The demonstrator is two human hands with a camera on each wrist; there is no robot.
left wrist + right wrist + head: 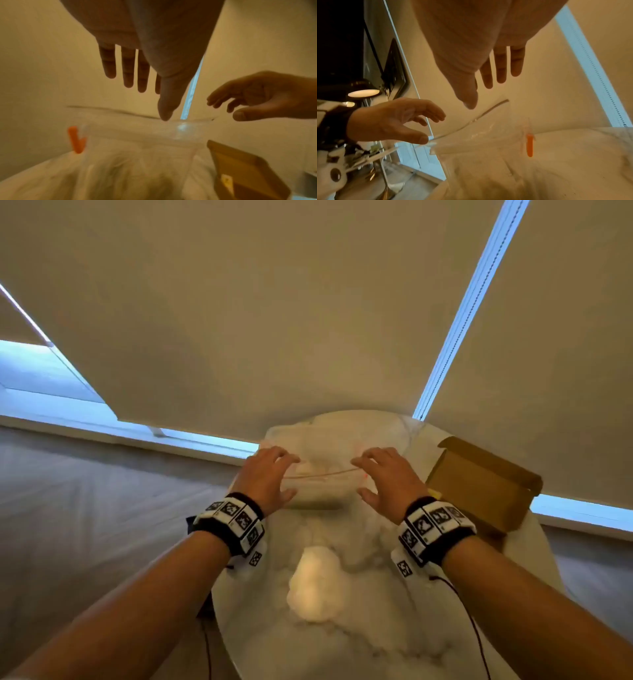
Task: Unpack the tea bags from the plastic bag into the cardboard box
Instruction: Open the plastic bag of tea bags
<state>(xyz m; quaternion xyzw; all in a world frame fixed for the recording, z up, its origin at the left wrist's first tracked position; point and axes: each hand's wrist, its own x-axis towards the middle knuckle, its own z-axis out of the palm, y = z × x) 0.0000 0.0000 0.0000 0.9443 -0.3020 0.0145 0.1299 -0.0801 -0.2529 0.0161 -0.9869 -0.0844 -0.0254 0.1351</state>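
Note:
A clear plastic zip bag (pixel 322 486) lies at the far part of the marble table (pixel 376 645), its mouth towards me. Its orange slider (pixel 76 139) (pixel 529 144) sits at one end of the zip. Pale contents inside are too blurred to make out. My left hand (pixel 289 475) (pixel 149 101) hovers at the bag's left end with fingers spread, its thumb tip at the rim. At the right end my right hand (pixel 359 478) (pixel 483 94) is also spread. Neither hand grips anything. An open brown cardboard box (pixel 479 484) (pixel 240 169) stands right of the bag.
Drawn window blinds (pixel 274 320) hang just beyond the table's far edge. Wooden floor (pixel 85 508) lies to the left of the table. Thin black cables (pixel 476 628) trail from my wrist bands over the table. A lamp (pixel 363 92) and other furniture show far left in the right wrist view.

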